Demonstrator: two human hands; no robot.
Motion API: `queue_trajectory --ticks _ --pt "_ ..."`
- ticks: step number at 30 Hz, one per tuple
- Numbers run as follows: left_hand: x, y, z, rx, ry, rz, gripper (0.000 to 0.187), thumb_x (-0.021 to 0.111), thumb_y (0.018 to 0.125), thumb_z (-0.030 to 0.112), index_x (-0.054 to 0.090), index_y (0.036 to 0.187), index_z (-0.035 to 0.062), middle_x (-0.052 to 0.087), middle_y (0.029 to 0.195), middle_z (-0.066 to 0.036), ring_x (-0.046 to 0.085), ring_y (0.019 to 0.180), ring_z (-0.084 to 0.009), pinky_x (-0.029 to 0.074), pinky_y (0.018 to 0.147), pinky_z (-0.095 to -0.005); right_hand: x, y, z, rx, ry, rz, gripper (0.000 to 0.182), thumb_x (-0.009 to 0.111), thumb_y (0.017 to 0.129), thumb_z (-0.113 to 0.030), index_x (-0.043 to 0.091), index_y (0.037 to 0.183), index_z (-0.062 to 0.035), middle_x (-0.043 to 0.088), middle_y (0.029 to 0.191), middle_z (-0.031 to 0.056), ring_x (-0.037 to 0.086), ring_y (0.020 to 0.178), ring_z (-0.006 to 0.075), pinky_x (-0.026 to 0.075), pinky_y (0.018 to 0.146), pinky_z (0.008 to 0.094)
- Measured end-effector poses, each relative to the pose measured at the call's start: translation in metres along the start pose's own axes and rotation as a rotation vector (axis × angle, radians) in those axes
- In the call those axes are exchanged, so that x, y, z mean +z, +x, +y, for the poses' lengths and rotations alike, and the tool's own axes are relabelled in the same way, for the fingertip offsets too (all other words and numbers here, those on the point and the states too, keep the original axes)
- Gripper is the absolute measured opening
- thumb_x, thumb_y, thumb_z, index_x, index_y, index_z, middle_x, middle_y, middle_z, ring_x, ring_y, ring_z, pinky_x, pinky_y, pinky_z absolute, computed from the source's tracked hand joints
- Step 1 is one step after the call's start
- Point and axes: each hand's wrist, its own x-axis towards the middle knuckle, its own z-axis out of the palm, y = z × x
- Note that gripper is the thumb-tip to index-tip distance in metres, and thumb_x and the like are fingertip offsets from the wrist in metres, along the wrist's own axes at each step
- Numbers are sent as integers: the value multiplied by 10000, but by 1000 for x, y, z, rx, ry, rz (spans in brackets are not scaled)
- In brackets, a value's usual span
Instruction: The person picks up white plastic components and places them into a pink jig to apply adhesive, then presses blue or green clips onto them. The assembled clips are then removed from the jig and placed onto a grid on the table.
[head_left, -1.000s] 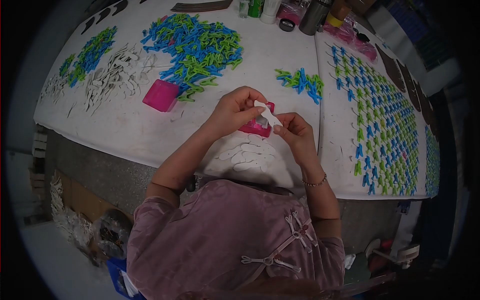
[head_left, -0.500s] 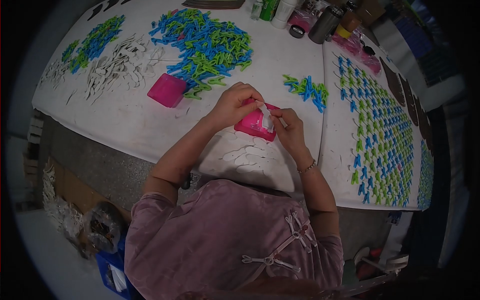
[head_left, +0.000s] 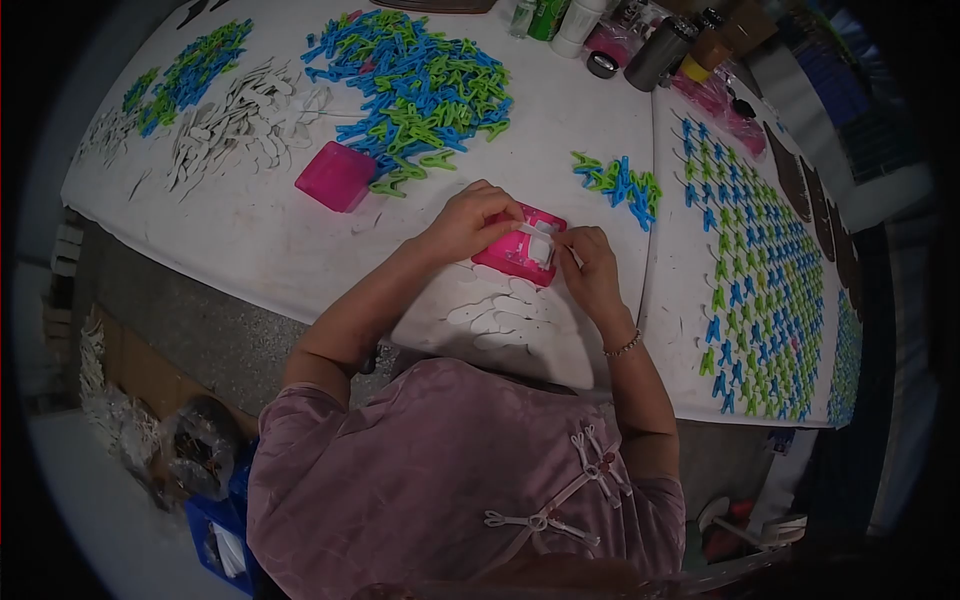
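A pink tray [head_left: 510, 262] with small white pieces [head_left: 541, 246] in it lies on the white table in front of me. My left hand [head_left: 475, 222] reaches over its left side, with thumb and fingertips pinched on a thin white strip [head_left: 532, 231]. At the tray's right edge is my right hand [head_left: 592, 262], its thumb and fingers closed near the strip's other end; what lies between those fingertips is too small to make out. Below the tray, flat white pieces [head_left: 500, 315] are spread on a pale surface.
A pink box [head_left: 336, 177] stands left of the tray, beside a large heap of blue and green clips [head_left: 425, 85]. A smaller clip pile [head_left: 625, 188] lies to the right, and rows of clips [head_left: 765, 290] beyond it. Bottles and a dark flask [head_left: 660, 52] stand at the back.
My two hands have moved slightly apart, and my right hand is a little lower and further right. The white strip now stretches across the tray, and more of the white pieces shows.
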Motion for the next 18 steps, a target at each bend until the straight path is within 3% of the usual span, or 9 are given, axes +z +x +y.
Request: queue_trajectory --ticks 18 --pt "17 11 -1 54 33 -65 79 677 757 123 633 813 89 609 785 -33 543 819 -243 424 788 -360 -18 -4 -4 -16 -109 -4 157 628 744 38 645 886 -26 605 839 102 561 820 275 466 711 353"
